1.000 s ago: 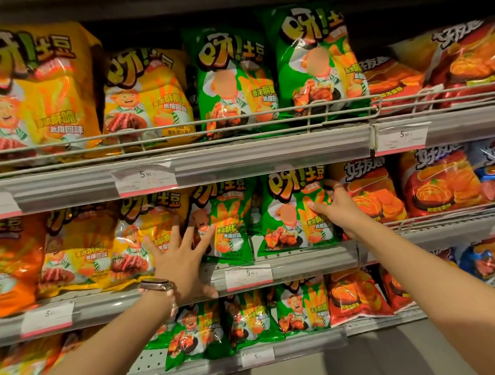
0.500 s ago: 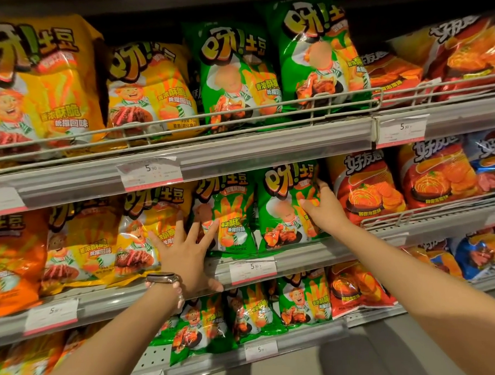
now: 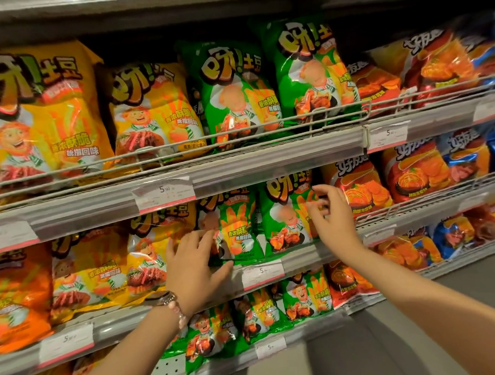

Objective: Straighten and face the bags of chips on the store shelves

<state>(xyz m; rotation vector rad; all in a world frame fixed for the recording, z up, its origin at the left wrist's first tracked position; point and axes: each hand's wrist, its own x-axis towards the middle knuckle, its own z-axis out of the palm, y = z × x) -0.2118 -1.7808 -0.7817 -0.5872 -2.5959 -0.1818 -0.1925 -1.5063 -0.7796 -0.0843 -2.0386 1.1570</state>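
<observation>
Middle shelf [image 3: 268, 163]: two green chip bags upright side by side, facing out. Left hand [image 3: 194, 263] flat on left green bag [image 3: 237, 230] at lower left corner, fingers straight and spread, thumb along shelf lip. Right hand [image 3: 331, 215] at right edge of right green bag [image 3: 284, 214], fingers loosely curled and blurred; cannot tell if gripping. Wristwatch [image 3: 164, 298] on left wrist.

left hand [image 3: 194, 264] on green chip bag [image 3: 237, 230], right hand [image 3: 334, 216] at neighbouring bag [image 3: 284, 214]
</observation>
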